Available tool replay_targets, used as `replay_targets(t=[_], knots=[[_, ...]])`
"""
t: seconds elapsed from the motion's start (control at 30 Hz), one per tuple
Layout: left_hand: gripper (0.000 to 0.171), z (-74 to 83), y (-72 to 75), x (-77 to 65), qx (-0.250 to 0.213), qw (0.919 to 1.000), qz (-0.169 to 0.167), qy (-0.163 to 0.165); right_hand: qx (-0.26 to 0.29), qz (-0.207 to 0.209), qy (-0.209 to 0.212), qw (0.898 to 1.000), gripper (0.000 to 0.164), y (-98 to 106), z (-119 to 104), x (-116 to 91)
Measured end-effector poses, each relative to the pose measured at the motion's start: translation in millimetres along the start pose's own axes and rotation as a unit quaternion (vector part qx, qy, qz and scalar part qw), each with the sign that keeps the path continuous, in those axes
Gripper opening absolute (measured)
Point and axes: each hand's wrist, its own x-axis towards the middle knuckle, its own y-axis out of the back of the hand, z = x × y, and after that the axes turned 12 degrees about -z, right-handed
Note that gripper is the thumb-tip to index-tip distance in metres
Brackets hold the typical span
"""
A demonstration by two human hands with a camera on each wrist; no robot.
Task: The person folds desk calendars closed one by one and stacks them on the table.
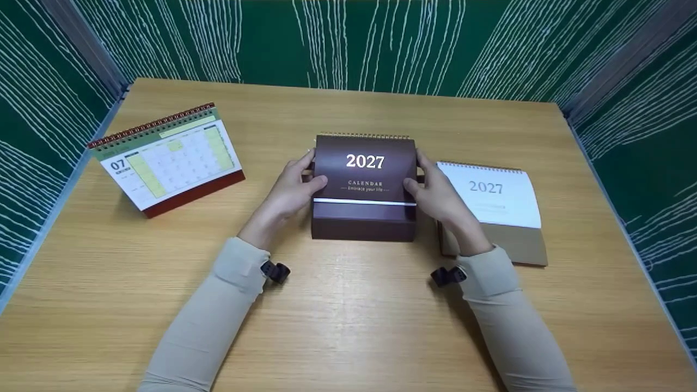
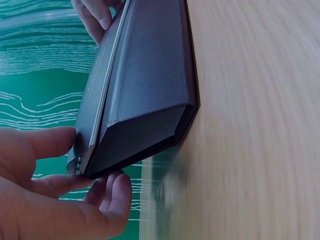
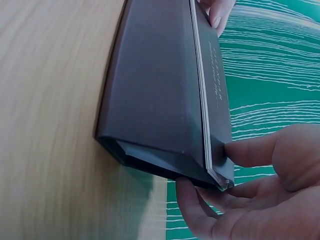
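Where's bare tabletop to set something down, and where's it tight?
Free: table between the sleeves; strip between dark calendar and green backdrop. Crowded: right of the dark calendar, where right hand and white calendar overlap in head view.

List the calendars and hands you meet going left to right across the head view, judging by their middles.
Calendar showing page 07 → left hand → dark brown 2027 calendar → right hand → white-and-tan 2027 calendar.
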Motion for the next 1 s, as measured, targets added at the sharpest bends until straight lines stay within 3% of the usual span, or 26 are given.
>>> replay_targets(t=[0.5,1.0], knots=[[0.075,-1.4,-0.6,1.9,0.001,0.9999,0.001,0.017,0.007,-0.022,0.000,1.000,0.077,-4.0,0.7,0.6],[0.065,-3.7,-1.9,3.0,-0.015,0.9995,-0.027,0.000,0.023,-0.041,-0.009,0.999,0.077,-6.2,6.8,6.0]])
